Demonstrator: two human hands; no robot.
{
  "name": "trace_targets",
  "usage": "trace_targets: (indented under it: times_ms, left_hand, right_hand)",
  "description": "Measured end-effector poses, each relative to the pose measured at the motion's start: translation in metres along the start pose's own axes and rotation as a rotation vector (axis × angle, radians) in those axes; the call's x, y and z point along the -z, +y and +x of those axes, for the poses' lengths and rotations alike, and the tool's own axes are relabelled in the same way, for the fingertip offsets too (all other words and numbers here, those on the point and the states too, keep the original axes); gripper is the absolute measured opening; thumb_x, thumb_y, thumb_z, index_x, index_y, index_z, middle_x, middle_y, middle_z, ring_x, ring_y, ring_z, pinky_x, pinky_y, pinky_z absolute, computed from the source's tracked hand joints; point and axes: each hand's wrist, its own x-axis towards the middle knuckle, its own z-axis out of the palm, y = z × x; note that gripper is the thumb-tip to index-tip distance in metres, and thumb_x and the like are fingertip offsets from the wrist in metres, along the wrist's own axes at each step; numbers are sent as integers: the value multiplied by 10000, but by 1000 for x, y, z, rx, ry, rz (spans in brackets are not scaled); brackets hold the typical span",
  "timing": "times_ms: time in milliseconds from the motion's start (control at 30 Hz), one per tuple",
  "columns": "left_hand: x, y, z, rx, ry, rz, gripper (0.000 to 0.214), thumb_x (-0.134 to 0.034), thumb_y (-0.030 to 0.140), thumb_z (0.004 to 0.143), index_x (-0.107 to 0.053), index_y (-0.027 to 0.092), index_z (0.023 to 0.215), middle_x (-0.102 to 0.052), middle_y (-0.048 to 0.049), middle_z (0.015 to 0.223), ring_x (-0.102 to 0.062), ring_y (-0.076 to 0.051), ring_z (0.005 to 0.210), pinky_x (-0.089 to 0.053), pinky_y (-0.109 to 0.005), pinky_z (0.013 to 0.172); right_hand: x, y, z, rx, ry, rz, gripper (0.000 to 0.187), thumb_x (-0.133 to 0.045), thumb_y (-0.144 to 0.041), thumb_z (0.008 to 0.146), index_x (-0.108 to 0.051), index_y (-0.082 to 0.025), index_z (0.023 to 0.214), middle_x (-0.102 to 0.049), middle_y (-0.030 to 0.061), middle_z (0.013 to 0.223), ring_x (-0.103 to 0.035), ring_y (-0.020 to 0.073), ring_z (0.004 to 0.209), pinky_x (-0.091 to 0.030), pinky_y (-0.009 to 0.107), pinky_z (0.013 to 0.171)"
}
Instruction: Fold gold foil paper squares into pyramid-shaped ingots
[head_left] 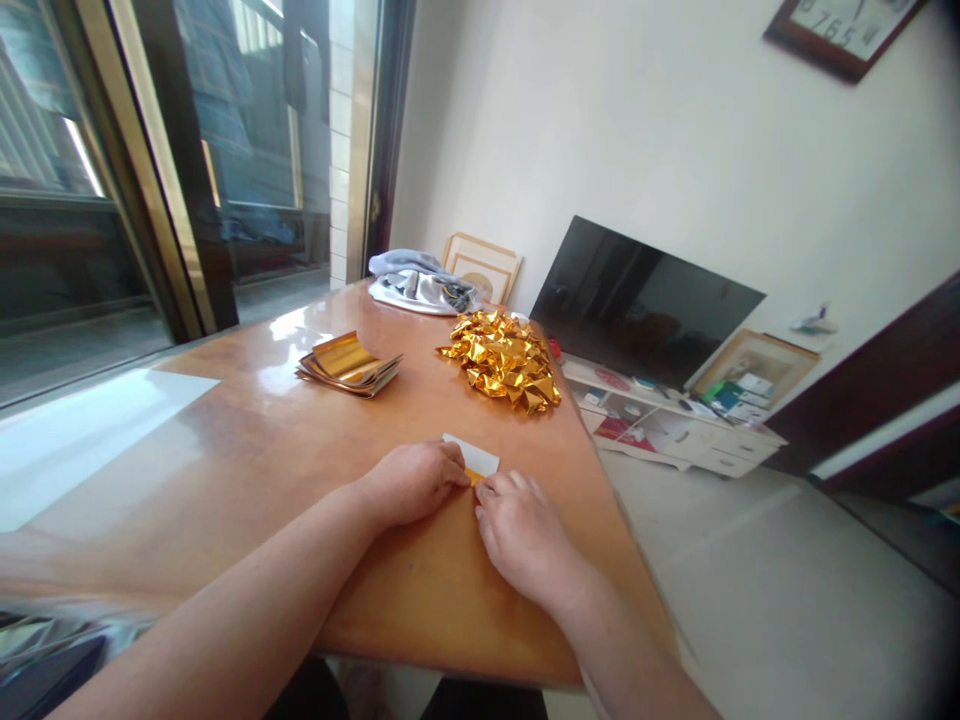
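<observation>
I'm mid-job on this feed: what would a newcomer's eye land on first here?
The shiny heap of crinkled gold foil stands out first, lying on the far half of the orange-brown wooden table. To its left sits a stack of gold foil sheets. Nearer the viewer, the left hand and right hand meet over a small white-and-gold sheet close to the table's right edge.

gold-and-white paper slip [472,453] | partly folded, white face up, gold edge showing | held between left hand [414,484] and right hand [525,535]
</observation>
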Motion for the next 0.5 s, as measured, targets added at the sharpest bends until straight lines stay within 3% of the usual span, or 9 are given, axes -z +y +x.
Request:
trace_targets:
  times_ms: [267, 400, 500]
  left_hand:
    - [4, -18, -4, 69, 59, -38, 268, -525, 172, 876, -779, 252, 847, -702, -41, 982, -636, -181, 892, -478, -281, 835]
    - [9, -30, -6, 189, 143, 50, 233, -531, 148, 839, -732, 229, 754, -685, -48, 919, -607, -205, 913, -451, -319, 846]
    - [11, -36, -5, 329, 224, 77, 214, -511, 191, 864, -714, 228, 810, -681, -50, 950, -593, -220, 924, -438, -344, 844]
  right_hand:
    - [6, -3, -2, -2, -34, -22, 236, -499, -342, 1011, -672, -220, 1116, -674, 96, 1130, -529, 274, 1056, -353, 411, 898]
    - [5, -3, -2, 2, -31, -21, 233, -499, -348, 1011, -666, -224, 1115, -674, 95, 1131, -528, 279, 1068, -348, 411, 898]
    - [4, -3, -1, 6, -24, -28, 223, -502, -348, 1007, -666, -220, 1087, -672, 95, 1118, -532, 281, 1058, -352, 409, 892]
